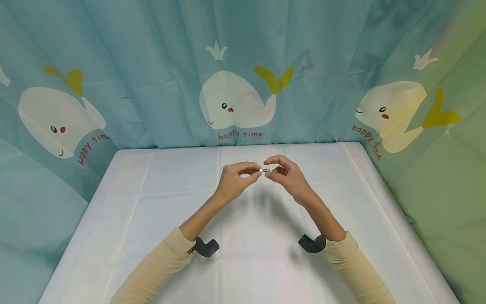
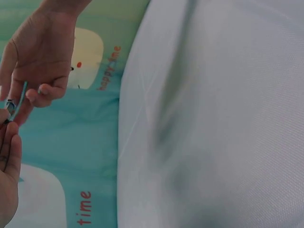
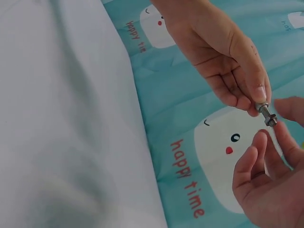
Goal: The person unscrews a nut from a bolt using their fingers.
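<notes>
"Where does the work stand?"

"Partway, I'd say. The left hand (image 1: pixel 232 181) pinches a metal bolt (image 3: pixel 266 112) by its head end, up above the tabletop (image 1: pixel 258 240) and in front of the whale-printed curtain (image 1: pixel 322 118). A nut (image 3: pixel 270 121) is already on the shank, out near the free end."

"So the two parts have been joined?"

"They look joined, yes. The nut sits around the bolt, and a stretch of shank shows between it and the head. As I judge it, the nut is well short of the head, so turning remains, whether to run it down or to take it off. One moment doesn't tell me which."

"And the right hand (image 1: pixel 294 181)?"

"Spread, with finger and thumb parted around the nut end. It isn't pinching anything. One fingertip comes very close to the nut, but I can't tell whether it touches."

"Then what's left?"

"If it's tightening, most of the shank's visible length. If it's loosening, very little, since the nut is close to the tip. Either way, the bolt and nut aren't set down yet."
</notes>
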A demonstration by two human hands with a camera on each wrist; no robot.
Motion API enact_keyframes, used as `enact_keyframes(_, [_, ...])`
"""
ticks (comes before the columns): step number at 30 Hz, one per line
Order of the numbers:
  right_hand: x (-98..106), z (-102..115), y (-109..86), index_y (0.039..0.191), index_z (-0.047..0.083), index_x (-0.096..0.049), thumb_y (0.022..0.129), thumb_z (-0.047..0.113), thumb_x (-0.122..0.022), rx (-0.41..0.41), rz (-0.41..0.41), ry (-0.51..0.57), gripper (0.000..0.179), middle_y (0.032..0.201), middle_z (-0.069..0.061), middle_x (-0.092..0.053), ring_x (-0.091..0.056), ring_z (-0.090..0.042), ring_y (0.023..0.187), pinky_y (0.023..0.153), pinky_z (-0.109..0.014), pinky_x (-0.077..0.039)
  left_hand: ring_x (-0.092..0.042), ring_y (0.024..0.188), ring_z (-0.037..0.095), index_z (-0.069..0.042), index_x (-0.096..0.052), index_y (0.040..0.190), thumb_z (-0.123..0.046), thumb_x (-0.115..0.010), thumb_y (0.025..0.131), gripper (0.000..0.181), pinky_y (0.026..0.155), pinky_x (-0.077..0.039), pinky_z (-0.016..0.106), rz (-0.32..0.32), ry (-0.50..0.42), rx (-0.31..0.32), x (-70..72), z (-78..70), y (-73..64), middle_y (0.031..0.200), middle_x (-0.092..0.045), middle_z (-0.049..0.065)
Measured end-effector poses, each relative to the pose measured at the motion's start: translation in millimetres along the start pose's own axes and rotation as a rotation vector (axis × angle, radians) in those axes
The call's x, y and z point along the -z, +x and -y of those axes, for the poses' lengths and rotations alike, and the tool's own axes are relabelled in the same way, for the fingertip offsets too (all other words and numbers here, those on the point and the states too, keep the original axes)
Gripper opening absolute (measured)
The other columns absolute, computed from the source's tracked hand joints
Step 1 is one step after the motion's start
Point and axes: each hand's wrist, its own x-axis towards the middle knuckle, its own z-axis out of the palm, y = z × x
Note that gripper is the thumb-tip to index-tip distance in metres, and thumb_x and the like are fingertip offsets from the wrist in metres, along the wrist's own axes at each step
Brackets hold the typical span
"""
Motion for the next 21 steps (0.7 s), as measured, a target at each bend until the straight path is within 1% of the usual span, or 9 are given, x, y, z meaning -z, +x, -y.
enact_keyframes(2, [0.1,-0.7,0.3,0.121,-0.006,-0.059,0.096,0.009,-0.064,-0.017,-0.008,-0.009,0.03,0.108,-0.005,-0.064,-0.058,-0.021,0.084,0.073,-0.028,-0.049,-0.071,0.08,0.035,0.011,-0.072,0.095,0.011,-0.071,0.085,0.01,0.073,-0.06,0.046,0.005,-0.003,0.002,2.5,-11.2,0.0,0.088,-0.072,0.021])
enact_keyframes(4, [0.3,-1.9,0.5,0.119,-0.008,-0.061,0.099,0.012,-0.062,-0.029,-0.015,-0.016,0.029,0.104,-0.004,-0.067,-0.058,-0.021,0.088,0.076,-0.028,-0.05,-0.071,0.081,0.035,0.011,-0.072,0.095,0.011,-0.071,0.086,0.009,0.073,-0.059,0.046,0.008,-0.01,0.007,4.5,-19.8,-0.2,0.088,-0.072,0.021])
enact_keyframes(6, [0.1,-2.3,0.2,0.116,-0.008,-0.063,0.099,0.013,-0.062,-0.037,-0.019,-0.012,0.027,0.099,-0.005,-0.068,-0.058,-0.021,0.088,0.079,-0.028,-0.051,-0.071,0.081,0.035,0.011,-0.072,0.095,0.011,-0.071,0.086,0.009,0.073,-0.059,0.048,0.009,-0.018,0.008,5.3,-22.1,-0.3,0.088,-0.072,0.021])
enact_keyframes(8, [0.3,-2.9,-0.1,0.115,-0.01,-0.063,0.099,0.012,-0.063,-0.033,-0.021,-0.016,0.027,0.099,-0.008,-0.068,-0.06,-0.02,0.09,0.083,-0.028,-0.052,-0.071,0.08,0.036,0.011,-0.072,0.095,0.011,-0.071,0.086,0.009,0.073,-0.059,0.05,0.01,-0.023,0.005,5.4,-23.1,-0.2,0.088,-0.072,0.022])
enact_keyframes(10, [0.3,-2.5,-0.5,0.115,-0.01,-0.063,0.097,0.011,-0.065,-0.023,-0.021,-0.017,0.027,0.1,-0.008,-0.067,-0.062,-0.019,0.091,0.085,-0.029,-0.053,-0.071,0.08,0.033,0.008,-0.073,0.095,0.007,-0.072,0.086,0.009,0.072,-0.059,0.049,0.012,-0.024,-0.001,4.0,-11.2,-0.1,0.088,-0.073,0.019])
enact_keyframes(15, [1.1,-0.9,-1.1,0.111,-0.008,-0.065,0.093,0.005,-0.068,0.022,-0.012,-0.025,0.022,0.094,-0.01,-0.065,-0.06,-0.017,0.077,0.073,-0.027,-0.051,-0.072,0.081,0.02,-0.001,-0.076,0.097,-0.002,-0.075,0.088,0.009,0.074,-0.06,0.038,0.02,-0.017,0.006,0.9,17.1,0.1,0.089,-0.075,0.008])
enact_keyframes(17, [1.8,-1.7,-0.7,0.109,-0.007,-0.066,0.093,0.003,-0.069,0.038,-0.006,-0.028,0.019,0.091,-0.012,-0.064,-0.057,-0.016,0.071,0.068,-0.026,-0.049,-0.072,0.081,0.018,-0.001,-0.076,0.097,-0.002,-0.075,0.088,0.009,0.075,-0.06,0.036,0.022,-0.013,0.008,1.2,16.8,0.2,0.089,-0.075,0.007])
enact_keyframes(19, [2.1,-2.2,-0.6,0.108,-0.008,-0.066,0.092,0.001,-0.069,0.049,-0.001,-0.024,0.018,0.092,-0.013,-0.064,-0.057,-0.016,0.069,0.066,-0.026,-0.048,-0.072,0.081,0.018,-0.001,-0.076,0.096,-0.002,-0.075,0.088,0.008,0.074,-0.06,0.036,0.022,-0.012,0.005,1.0,17.0,0.2,0.088,-0.075,0.007])
enact_keyframes(21, [2.1,-2.9,-0.6,0.107,-0.008,-0.065,0.092,0.0,-0.069,0.055,0.004,-0.023,0.017,0.096,-0.009,-0.064,-0.057,-0.015,0.069,0.066,-0.025,-0.048,-0.072,0.081,0.018,-0.002,-0.076,0.096,-0.002,-0.075,0.088,0.008,0.073,-0.06,0.037,0.022,-0.008,0.003,0.9,17.0,0.1,0.088,-0.074,0.006])
